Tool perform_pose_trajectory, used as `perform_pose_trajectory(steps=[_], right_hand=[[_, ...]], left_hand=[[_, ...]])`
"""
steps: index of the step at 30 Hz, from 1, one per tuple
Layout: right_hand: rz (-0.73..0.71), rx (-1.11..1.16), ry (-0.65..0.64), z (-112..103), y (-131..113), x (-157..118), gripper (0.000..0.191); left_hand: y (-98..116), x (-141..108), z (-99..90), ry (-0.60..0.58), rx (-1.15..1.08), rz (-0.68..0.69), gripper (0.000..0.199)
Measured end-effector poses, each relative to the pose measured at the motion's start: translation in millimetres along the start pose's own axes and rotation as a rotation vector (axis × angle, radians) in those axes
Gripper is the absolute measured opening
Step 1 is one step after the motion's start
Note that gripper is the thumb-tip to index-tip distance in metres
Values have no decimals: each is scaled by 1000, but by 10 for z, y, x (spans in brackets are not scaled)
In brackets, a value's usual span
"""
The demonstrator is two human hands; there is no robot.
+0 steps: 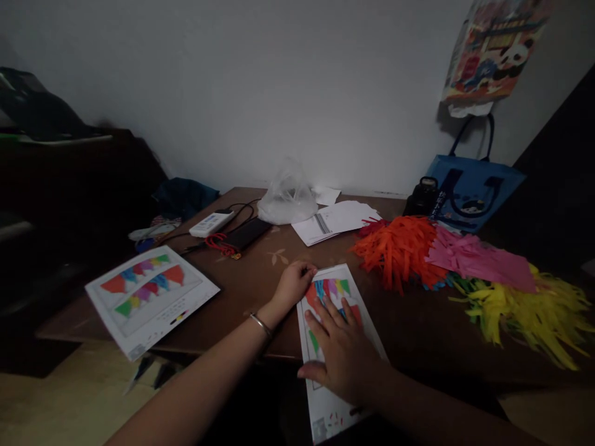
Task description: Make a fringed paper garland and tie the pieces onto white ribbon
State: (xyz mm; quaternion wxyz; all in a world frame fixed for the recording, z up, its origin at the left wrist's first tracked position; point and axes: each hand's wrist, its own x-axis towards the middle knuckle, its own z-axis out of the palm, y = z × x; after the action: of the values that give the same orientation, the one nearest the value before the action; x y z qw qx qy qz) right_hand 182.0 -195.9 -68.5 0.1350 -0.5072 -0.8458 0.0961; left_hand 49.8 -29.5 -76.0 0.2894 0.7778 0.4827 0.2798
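A white printed sheet [332,406] with a picture of coloured pennant bunting lies in front of me, its lower end reaching past the table's front edge. My right hand [348,350] rests flat on it, fingers spread over the printed flags. At the sheet's upper left edge, my left hand [294,284] has its fingers curled closed on the paper; a metal bangle circles that wrist. Off to the left, a second sheet [153,297] with the same kind of print sits partly over the table's edge.
Fringed paper bundles in orange [400,248], pink [483,257] and yellow [530,310] lie to the right. Behind them stands a blue bag [478,192] beside a dark bottle [422,197]. A clear plastic bag [288,198], white papers [339,218] and a power strip [211,223] with cables occupy the back.
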Motion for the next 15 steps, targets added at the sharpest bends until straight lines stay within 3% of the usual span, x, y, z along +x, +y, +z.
perform_pose_trajectory(steps=[5,7,10,12,15], right_hand=[[-28,35,4,-114,14,10,79],[-6,54,64,-188,97,-37,78],[301,-31,259,-251,286,-193,68],[497,-97,240,-211,389,-305,58],[517,-54,208,-6,449,-401,46]], left_hand=[[32,-22,-10,25,-29,1,27],[30,-30,-16,27,-47,1,26],[6,-36,-15,32,-94,-18,25],[-12,-38,-4,43,-142,-38,25],[-31,-38,29,71,-245,-69,26]])
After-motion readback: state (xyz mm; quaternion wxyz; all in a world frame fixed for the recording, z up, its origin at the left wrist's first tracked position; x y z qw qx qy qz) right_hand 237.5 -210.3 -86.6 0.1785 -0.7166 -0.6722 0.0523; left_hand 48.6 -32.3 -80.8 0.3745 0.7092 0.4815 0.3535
